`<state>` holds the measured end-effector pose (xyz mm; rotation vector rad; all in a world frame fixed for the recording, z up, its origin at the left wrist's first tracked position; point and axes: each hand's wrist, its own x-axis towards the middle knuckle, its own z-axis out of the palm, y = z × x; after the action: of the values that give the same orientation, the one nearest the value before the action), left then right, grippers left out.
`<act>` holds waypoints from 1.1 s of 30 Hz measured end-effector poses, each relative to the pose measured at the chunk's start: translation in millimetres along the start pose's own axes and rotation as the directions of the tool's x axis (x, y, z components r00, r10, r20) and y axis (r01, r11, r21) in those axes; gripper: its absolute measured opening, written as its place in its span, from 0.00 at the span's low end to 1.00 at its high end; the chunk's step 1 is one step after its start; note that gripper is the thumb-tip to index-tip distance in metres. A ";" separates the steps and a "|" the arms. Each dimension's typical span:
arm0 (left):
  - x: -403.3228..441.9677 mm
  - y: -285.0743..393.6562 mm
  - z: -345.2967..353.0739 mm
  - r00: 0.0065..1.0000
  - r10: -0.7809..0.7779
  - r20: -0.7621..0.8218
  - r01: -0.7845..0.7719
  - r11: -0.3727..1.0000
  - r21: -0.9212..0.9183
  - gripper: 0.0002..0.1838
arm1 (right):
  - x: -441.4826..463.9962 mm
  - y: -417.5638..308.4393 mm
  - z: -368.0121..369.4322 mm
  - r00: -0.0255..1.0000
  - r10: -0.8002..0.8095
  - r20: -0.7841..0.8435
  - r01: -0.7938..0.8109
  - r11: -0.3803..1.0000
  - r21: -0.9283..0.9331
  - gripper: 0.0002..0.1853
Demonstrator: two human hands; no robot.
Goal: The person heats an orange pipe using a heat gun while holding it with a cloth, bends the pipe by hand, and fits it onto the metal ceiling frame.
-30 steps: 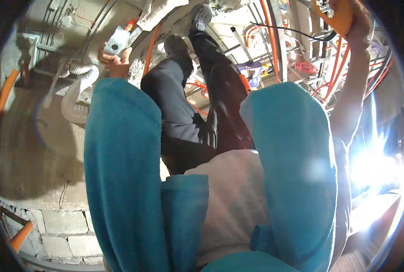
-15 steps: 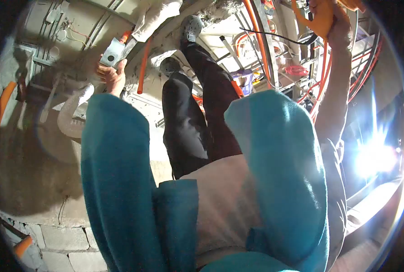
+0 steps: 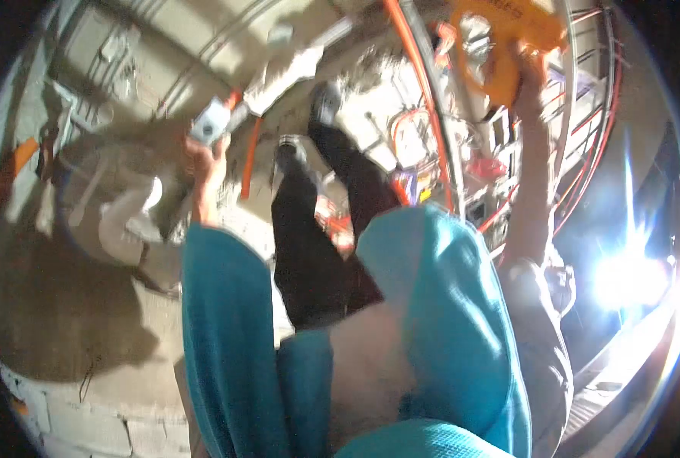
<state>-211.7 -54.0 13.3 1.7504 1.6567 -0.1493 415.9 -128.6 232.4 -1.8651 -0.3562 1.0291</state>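
Observation:
At the upper left, my left hand [image 3: 205, 156] is closed round a pale grey block [image 3: 211, 122] with a dark round hole in its face. A small red-orange part [image 3: 233, 99] shows just beside the block. My right hand [image 3: 528, 70] is raised at the upper right, its fingers on an orange frame-like object [image 3: 500, 34] with blurred lettering and an opening in it. Motion blur softens both hands. Teal cloth [image 3: 229, 320] covers both upper arms, and my dark-clad legs [image 3: 309, 252] stretch away between them.
Orange conduits [image 3: 424, 76] and tangled red cables stand beyond my legs. A pale bent pipe [image 3: 118, 229] lies at the left, above a block wall [image 3: 88, 424]. A bright lamp [image 3: 631, 282] glares at the right. A white wrapped strip [image 3: 286, 80] is near the top.
Both hands sit lower in the view, still holding their objects. My right hand has moved left, and more of the orange object shows. The legs have shifted, and the whole view has turned slightly.

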 end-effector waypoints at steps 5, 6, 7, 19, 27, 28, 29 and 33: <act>-1.6 12.5 -0.9 0.999 -0.039 -0.001 0.039 0.999 -0.019 0.58 | -40.3 -21.5 16.9 0.999 0.017 0.043 -0.017 1.000 0.007 0.21; -3.0 10.5 -0.2 0.991 0.093 -0.096 -0.096 0.995 -0.023 0.58 | -55.4 -27.0 20.9 0.998 0.036 0.053 -0.035 0.999 -0.027 0.21; -4.2 11.9 -0.9 0.989 0.101 -0.103 -0.105 0.994 -0.025 0.58 | -65.6 -24.2 15.4 0.998 0.025 0.049 -0.024 0.999 -0.024 0.21; 0.5 29.0 -17.5 1.000 -0.007 -0.004 0.008 0.998 0.055 0.61 | 32.0 -49.7 80.8 0.850 -0.469 0.241 0.493 0.545 -0.678 0.16; 2.7 20.6 -4.8 0.996 -0.084 0.025 0.083 0.996 0.019 0.64 | -35.5 -15.3 115.6 0.631 -0.672 0.388 0.691 0.260 -0.674 0.09; 1.4 18.3 -3.1 0.996 -0.082 0.044 0.082 0.997 -0.007 0.64 | -43.4 0.0 100.8 0.659 -0.625 0.419 0.662 0.219 -0.717 0.10; 3.9 10.6 5.0 0.998 -0.059 -0.007 0.059 0.998 0.011 0.62 | -48.3 5.2 79.1 0.634 -0.635 0.442 0.646 0.121 -0.754 0.20; 4.6 4.3 13.1 0.997 -0.057 -0.053 0.061 0.996 0.069 0.62 | -109.5 8.2 83.8 0.732 -0.612 0.300 0.628 0.433 -0.647 0.16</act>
<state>-202.1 -57.1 2.9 1.7719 1.7601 -0.1945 283.2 -150.5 263.6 -2.0869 -1.5435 0.3646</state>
